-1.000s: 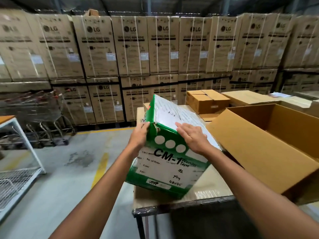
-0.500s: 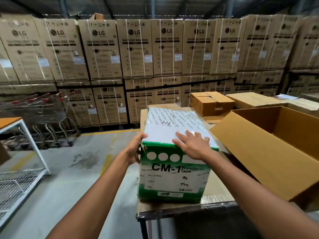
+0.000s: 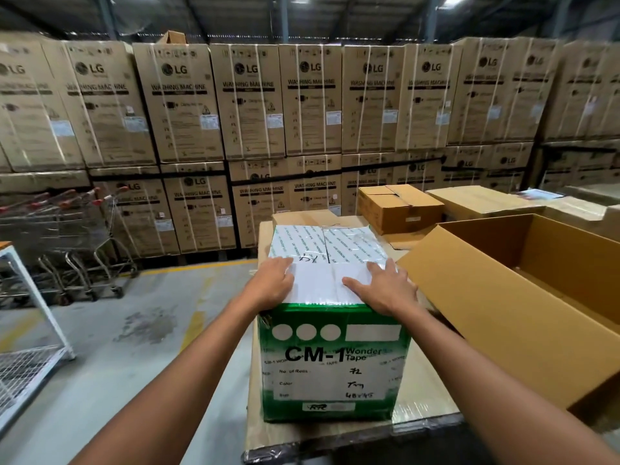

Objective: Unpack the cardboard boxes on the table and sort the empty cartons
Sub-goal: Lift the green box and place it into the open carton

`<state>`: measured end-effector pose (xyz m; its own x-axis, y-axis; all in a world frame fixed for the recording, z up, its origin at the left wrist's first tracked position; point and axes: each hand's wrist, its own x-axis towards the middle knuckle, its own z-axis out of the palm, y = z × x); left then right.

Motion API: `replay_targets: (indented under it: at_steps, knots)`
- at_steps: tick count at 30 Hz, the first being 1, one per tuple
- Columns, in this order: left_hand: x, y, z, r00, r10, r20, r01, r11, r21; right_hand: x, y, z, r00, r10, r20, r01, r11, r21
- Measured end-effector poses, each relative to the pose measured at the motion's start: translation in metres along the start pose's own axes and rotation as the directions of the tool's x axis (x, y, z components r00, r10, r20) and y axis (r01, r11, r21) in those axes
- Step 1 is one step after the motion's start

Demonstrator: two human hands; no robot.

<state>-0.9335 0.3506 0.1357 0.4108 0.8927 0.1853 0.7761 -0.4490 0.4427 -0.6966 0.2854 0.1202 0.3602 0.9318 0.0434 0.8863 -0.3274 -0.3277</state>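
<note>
- The green carton (image 3: 332, 370) stands upright at the near left corner of the surface (image 3: 322, 437), with its left face almost flush with the surface's left edge
- In front of the carton only a narrow strip of film-wrapped surface runs to the near edge
- Left of the carton there is open room: bare concrete floor (image 3: 134, 347) with a yellow line, a white wire rack (image 3: 30, 330) well apart, and parked trolleys (image 3: 77, 236) further back
- Right of the carton it is tight: the open brown box (image 3: 486, 313) lies just beside it, its near wall slanting towards the carton's right face
- Behind the carton lies flat cardboard (image 3: 302, 218), and behind it to the right sits a closed brown box (image 3: 399, 208)
- Far behind the carton a wall of stacked washing machine cartons (image 3: 248, 102) closes off the room
- The carton is green with white panels and wrapped in shiny clear film; its front shows three white circles, "CM-1 Wonder Tape" in black and handwritten entries
- Its top is white with fine print, the flaps are closed, and a seam runs down the middle
- The left hand (image 3: 273, 285) rests flat on the top at the near left corner, fingers straight and close together
- The right hand (image 3: 382, 290) presses flat on the top at the near right corner, fingers spread and thumb pointing left
- Neither hand curls round an edge
</note>
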Motion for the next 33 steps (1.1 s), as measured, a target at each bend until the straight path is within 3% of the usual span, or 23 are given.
replay_targets:
  at_steps: [4, 7, 10, 12, 14, 16, 17, 18, 19, 20, 22, 24, 27, 29, 31, 33]
  knots:
    - [0.001, -0.009, 0.001, 0.997, 0.013, -0.076, -0.011, 1.000, 0.019, -0.004, -0.002, 0.000, 0.941, 0.136, -0.310, 0.004, 0.912, 0.411]
    - [-0.002, -0.014, -0.002, 0.961, 0.005, -0.276, -0.039, 0.993, -0.115, -0.011, -0.007, -0.012, 0.907, 0.231, -0.353, 0.041, 0.785, 0.618]
    - [-0.003, -0.011, -0.016, 0.893, -0.145, -0.427, -0.065, 0.896, -0.439, -0.013, -0.011, -0.024, 0.877, 0.353, -0.327, 0.058, 0.597, 0.800]
    - [-0.005, -0.003, -0.029, 0.861, -0.281, -0.424, -0.094, 0.732, -0.675, -0.012, -0.011, -0.033, 0.867, 0.451, -0.210, 0.031, 0.373, 0.927]
    - [-0.015, 0.008, -0.046, 0.894, -0.347, -0.284, -0.122, 0.422, -0.899, -0.018, -0.007, -0.045, 0.895, 0.445, -0.011, -0.033, 0.091, 0.995]
    - [-0.029, 0.015, -0.063, 0.970, -0.231, -0.081, -0.051, 0.133, -0.990, -0.025, 0.005, -0.055, 0.942, 0.304, 0.138, -0.111, -0.104, 0.988]
    - [-0.036, 0.015, -0.070, 0.986, -0.168, -0.008, 0.003, 0.064, -0.998, -0.029, 0.012, -0.057, 0.959, 0.224, 0.173, -0.149, -0.117, 0.982]
    - [-0.041, 0.014, -0.073, 0.991, -0.126, 0.037, 0.043, 0.040, -0.998, -0.034, 0.018, -0.059, 0.966, 0.162, 0.203, -0.190, -0.093, 0.977]
    - [-0.044, 0.012, -0.073, 0.994, -0.093, 0.063, 0.071, 0.087, -0.994, -0.039, 0.023, -0.060, 0.964, 0.108, 0.241, -0.238, -0.043, 0.970]
    - [-0.047, 0.011, -0.071, 0.995, -0.061, 0.074, 0.086, 0.232, -0.969, -0.042, 0.028, -0.059, 0.957, 0.060, 0.284, -0.286, 0.036, 0.958]
    - [-0.047, 0.004, -0.060, 0.998, -0.012, 0.058, 0.052, 0.645, -0.763, -0.047, 0.034, -0.054, 0.936, -0.048, 0.349, -0.331, 0.219, 0.918]
    - [-0.048, -0.002, -0.045, 0.997, 0.016, 0.082, 0.026, 0.875, -0.484, -0.049, 0.033, -0.042, 0.946, -0.049, 0.321, -0.282, 0.363, 0.888]
    - [-0.049, -0.008, -0.022, 0.984, -0.007, 0.180, 0.045, 0.976, -0.213, -0.053, 0.026, -0.026, 0.990, -0.001, 0.142, -0.121, 0.515, 0.849]
    - [-0.045, -0.016, -0.004, 0.986, -0.019, 0.163, 0.032, 0.997, -0.077, -0.053, 0.021, -0.021, 1.000, -0.010, 0.019, -0.008, 0.655, 0.755]
    - [-0.043, -0.020, 0.007, 0.994, -0.031, 0.109, 0.031, 1.000, 0.005, -0.055, 0.014, -0.019, 0.995, -0.042, -0.091, 0.084, 0.851, 0.518]
    - [-0.041, -0.018, 0.010, 0.997, -0.030, 0.074, 0.023, 0.995, 0.092, -0.059, 0.001, -0.020, 0.981, -0.086, -0.177, 0.122, 0.971, 0.206]
